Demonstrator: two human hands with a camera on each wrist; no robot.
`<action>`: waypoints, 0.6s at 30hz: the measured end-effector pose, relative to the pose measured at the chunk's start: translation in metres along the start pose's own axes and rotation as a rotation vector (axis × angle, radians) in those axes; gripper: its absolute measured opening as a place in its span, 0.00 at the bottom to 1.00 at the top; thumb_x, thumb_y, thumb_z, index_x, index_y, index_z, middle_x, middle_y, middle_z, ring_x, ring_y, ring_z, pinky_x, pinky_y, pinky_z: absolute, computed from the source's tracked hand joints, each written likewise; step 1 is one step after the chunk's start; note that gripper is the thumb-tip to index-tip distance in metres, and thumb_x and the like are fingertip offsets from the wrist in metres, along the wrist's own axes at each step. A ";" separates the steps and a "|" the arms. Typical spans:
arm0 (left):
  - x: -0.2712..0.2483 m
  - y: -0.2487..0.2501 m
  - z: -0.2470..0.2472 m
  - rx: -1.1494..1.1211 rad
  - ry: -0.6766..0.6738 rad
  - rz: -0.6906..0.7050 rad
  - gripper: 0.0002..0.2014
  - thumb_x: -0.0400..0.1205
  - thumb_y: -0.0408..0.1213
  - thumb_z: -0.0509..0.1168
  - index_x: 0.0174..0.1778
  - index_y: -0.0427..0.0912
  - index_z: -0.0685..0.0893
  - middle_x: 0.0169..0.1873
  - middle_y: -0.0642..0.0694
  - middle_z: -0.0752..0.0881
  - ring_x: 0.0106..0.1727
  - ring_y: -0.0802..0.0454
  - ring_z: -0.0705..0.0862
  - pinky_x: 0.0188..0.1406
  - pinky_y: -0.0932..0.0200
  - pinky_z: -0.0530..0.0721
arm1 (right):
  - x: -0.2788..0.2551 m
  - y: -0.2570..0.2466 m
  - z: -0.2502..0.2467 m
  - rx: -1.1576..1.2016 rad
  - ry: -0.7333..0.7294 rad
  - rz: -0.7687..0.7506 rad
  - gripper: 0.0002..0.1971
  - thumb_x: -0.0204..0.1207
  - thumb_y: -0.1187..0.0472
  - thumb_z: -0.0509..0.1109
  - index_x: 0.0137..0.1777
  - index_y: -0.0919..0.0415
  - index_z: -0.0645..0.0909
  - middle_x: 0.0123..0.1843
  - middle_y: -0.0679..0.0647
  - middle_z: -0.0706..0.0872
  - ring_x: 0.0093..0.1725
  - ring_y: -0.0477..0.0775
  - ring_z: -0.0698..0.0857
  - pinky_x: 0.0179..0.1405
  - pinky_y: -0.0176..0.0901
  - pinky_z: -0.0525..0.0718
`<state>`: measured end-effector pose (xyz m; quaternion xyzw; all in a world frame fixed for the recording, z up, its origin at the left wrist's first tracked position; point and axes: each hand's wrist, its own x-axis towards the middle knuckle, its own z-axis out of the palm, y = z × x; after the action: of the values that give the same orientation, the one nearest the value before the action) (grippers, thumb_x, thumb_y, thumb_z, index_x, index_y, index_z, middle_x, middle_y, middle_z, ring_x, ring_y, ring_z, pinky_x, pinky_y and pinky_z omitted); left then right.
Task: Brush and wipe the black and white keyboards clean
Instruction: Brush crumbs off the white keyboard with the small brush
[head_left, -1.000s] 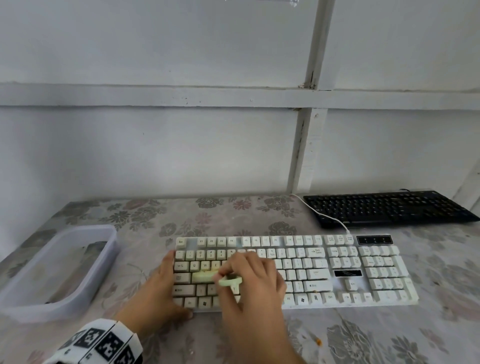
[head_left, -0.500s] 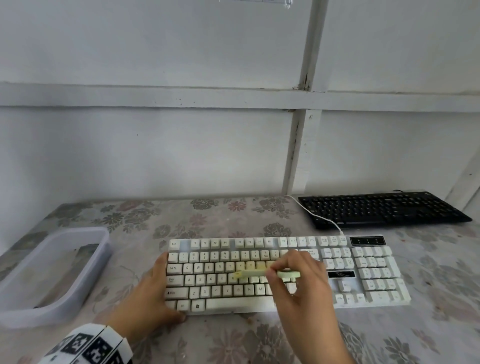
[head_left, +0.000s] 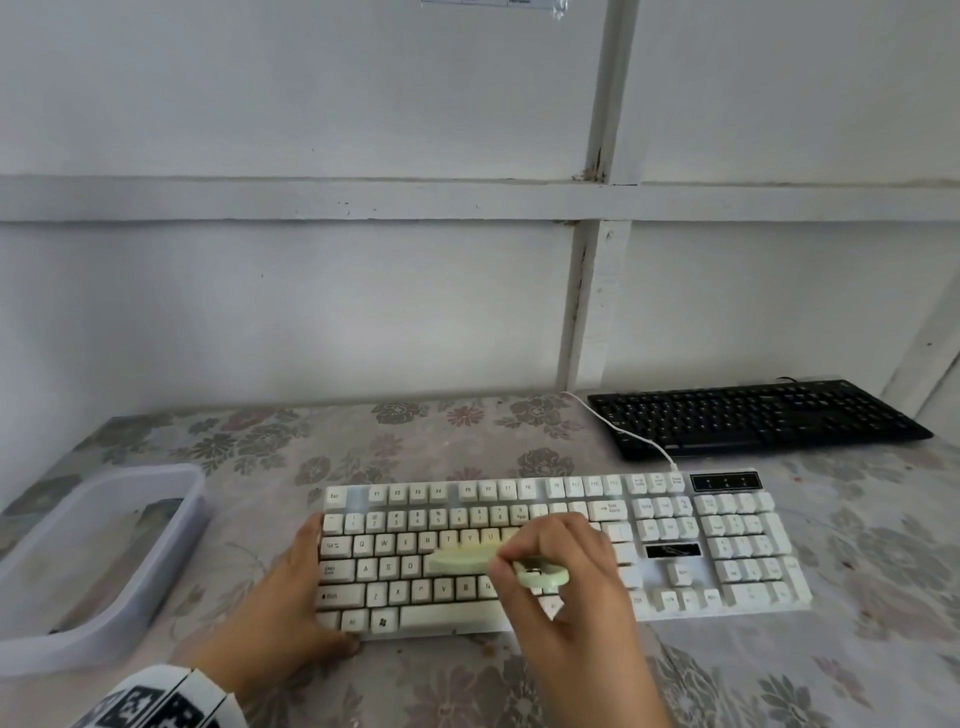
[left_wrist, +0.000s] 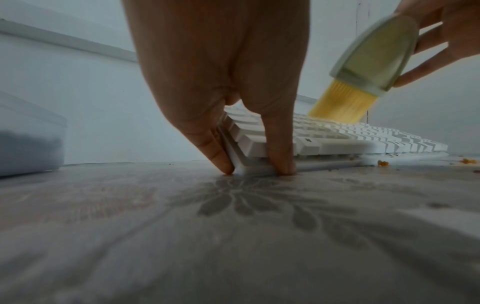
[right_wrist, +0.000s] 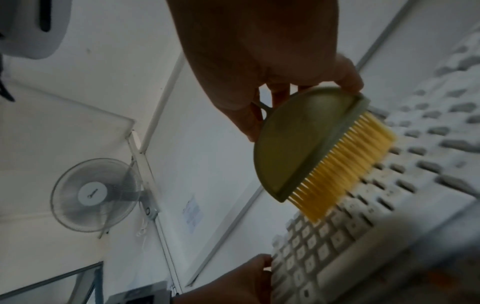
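Note:
The white keyboard (head_left: 727, 545) lies across the middle of the flowered table. My left hand (head_left: 291, 597) braces its near-left corner, with straight fingers (left_wrist: 221, 160) against the left end and the thumb on the front edge. My right hand (head_left: 566, 577) pinches a pale green brush (head_left: 460, 560) over the letter keys. Its yellow bristles (left_wrist: 340, 102) point down at the keys (right_wrist: 345, 164). The black keyboard (head_left: 753, 415) sits untouched at the back right, against the wall.
A translucent plastic tub (head_left: 93, 561) stands at the table's left edge. The white keyboard's cable (head_left: 634, 434) runs past the black keyboard's left end. Orange crumbs (left_wrist: 383, 163) lie on the table by the white keyboard's front edge. The wall is close behind.
My right hand swept the brush rightward along the letter keys, then came back a little to the left. The left hand has stayed on the keyboard's corner.

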<state>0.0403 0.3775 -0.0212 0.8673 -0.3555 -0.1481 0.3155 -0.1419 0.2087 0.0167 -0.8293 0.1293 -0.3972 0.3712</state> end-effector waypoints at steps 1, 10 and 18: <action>0.000 0.000 0.000 -0.007 0.000 0.000 0.53 0.49 0.51 0.73 0.67 0.68 0.48 0.63 0.66 0.68 0.64 0.63 0.72 0.58 0.68 0.73 | -0.001 0.003 -0.001 0.038 -0.007 0.022 0.04 0.66 0.46 0.63 0.41 0.39 0.75 0.47 0.39 0.79 0.51 0.43 0.75 0.46 0.30 0.73; 0.001 -0.001 0.002 0.019 0.011 -0.018 0.55 0.51 0.50 0.74 0.69 0.66 0.46 0.64 0.60 0.69 0.64 0.61 0.73 0.54 0.71 0.71 | 0.004 0.019 -0.041 -0.035 0.078 0.048 0.10 0.65 0.59 0.73 0.37 0.41 0.77 0.44 0.40 0.82 0.47 0.45 0.77 0.38 0.30 0.73; 0.000 0.000 0.001 0.005 0.001 -0.011 0.56 0.50 0.53 0.73 0.71 0.64 0.47 0.66 0.60 0.69 0.66 0.61 0.72 0.61 0.66 0.72 | 0.007 0.040 -0.071 -0.015 0.080 0.134 0.17 0.68 0.67 0.78 0.39 0.42 0.79 0.44 0.39 0.85 0.48 0.45 0.80 0.41 0.27 0.74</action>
<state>0.0399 0.3765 -0.0223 0.8702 -0.3508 -0.1483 0.3126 -0.1875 0.1413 0.0208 -0.8050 0.2021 -0.4032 0.3854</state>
